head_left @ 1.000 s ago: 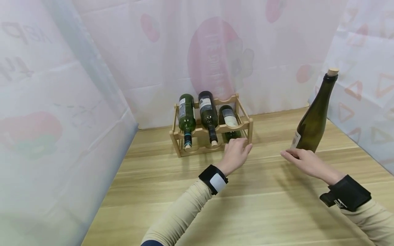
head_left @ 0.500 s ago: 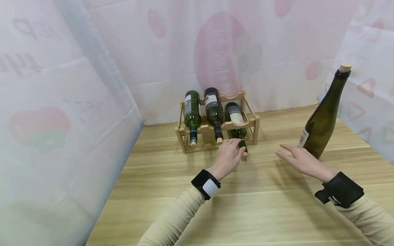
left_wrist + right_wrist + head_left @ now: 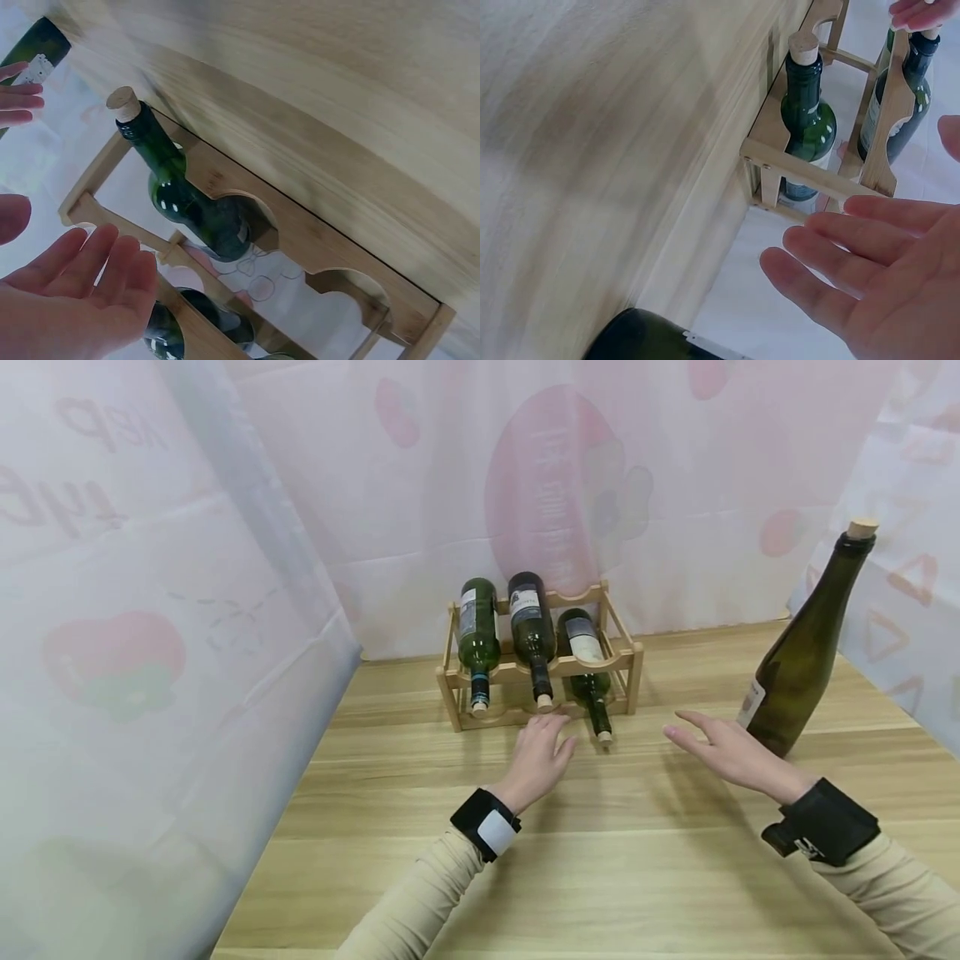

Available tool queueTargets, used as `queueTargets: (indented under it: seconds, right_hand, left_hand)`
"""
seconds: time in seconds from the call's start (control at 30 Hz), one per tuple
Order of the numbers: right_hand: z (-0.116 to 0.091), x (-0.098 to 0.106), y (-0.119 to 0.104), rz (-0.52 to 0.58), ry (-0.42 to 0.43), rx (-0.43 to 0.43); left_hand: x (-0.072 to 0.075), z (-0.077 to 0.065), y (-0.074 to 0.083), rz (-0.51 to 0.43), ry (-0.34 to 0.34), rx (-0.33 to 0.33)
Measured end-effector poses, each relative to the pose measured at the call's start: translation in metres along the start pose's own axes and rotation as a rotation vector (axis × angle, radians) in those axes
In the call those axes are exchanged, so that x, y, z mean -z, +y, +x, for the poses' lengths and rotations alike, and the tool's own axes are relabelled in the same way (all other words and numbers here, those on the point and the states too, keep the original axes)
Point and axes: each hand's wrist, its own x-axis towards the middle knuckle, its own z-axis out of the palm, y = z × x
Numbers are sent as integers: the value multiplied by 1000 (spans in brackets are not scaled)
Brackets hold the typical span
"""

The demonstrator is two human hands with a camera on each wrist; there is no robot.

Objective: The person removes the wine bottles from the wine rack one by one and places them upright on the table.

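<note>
Altogether, four corked bottles [image 3: 478,633] are sharing one bench [image 3: 585,893]. One far wooden rack [image 3: 635,683] is holding three: two upper bottles [image 3: 532,631] and one lower bottle [image 3: 587,687], necks pointing near. One tall bottle [image 3: 801,664], olive-green and pale-labelled, is standing at right. The left hand [image 3: 532,762] is hovering before the rack, the right hand [image 3: 738,753] beside the tall bottle, both with fingers [image 3: 860,237] released.

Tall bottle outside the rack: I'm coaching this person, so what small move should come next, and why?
Probably bring the right hand to the tall bottle and grip it: that hand is open nearby, while the three other bottles lie in the rack.
</note>
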Motion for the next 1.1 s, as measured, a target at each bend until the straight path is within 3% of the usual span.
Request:
queueTargets:
  seconds: [0.53, 1.1]
  right_hand:
    - [6, -4, -9, 23, -7, 40]
    - [9, -8, -16, 4, -20, 61]
  left_hand:
    - [10, -13, -27, -12, 14, 85]
    - [15, -18, -33, -20, 32, 107]
